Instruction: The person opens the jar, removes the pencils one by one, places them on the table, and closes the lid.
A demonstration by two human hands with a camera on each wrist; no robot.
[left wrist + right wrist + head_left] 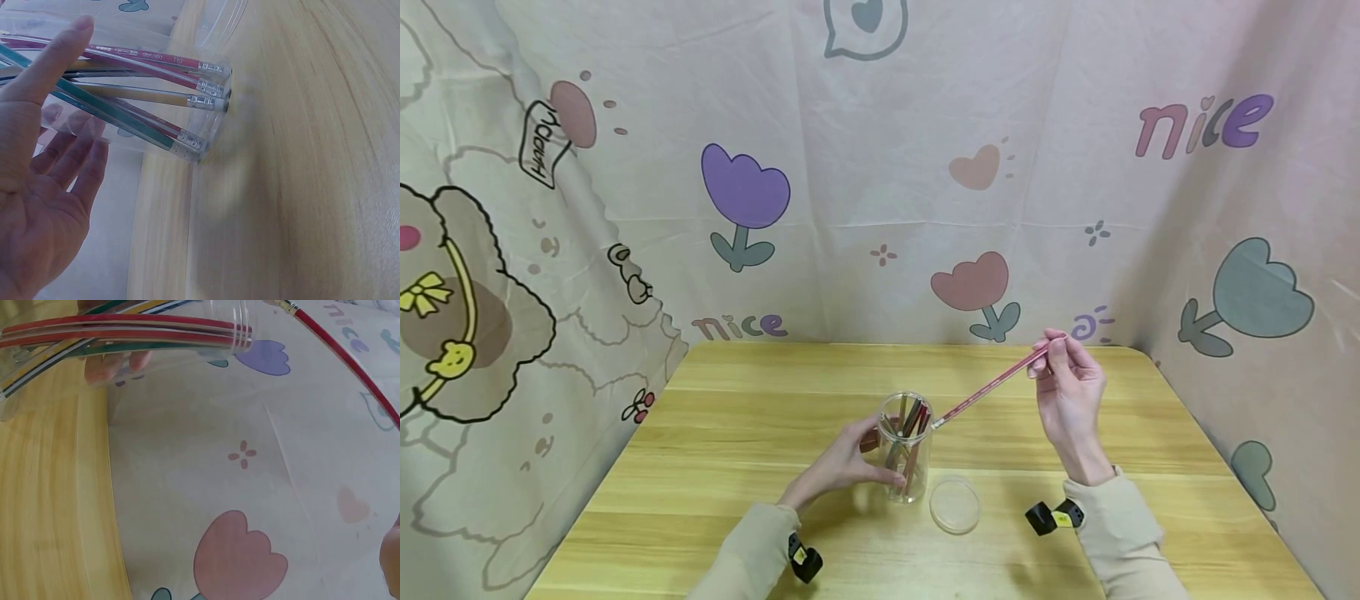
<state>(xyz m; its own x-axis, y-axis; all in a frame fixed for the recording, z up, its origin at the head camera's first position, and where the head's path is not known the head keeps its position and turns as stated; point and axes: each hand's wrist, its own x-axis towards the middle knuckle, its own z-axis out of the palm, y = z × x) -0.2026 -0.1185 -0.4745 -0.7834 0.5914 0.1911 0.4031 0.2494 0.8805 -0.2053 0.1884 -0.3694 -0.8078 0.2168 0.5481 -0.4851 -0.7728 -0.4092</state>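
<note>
A clear plastic jar (917, 492) stands upright on the table, and several pencils (912, 421) lean inside it. My left hand (842, 460) grips the jar from the left, thumb in front and fingers behind. In the left wrist view the pencils (147, 94) show their eraser ends at the jar's bottom. My right hand (1071, 396) pinches a red pencil (988, 389) near its far end, raised to the right of the jar. The pencil's eraser end points down-left, close to the jar's rim; in the right wrist view the pencil (347, 356) is outside the jar.
A round clear lid (955, 505) lies on the wooden table (760, 433), just right of the jar. A printed cloth (865, 167) hangs behind the table and along both sides. Each sleeve carries a small black wrist camera (805, 560).
</note>
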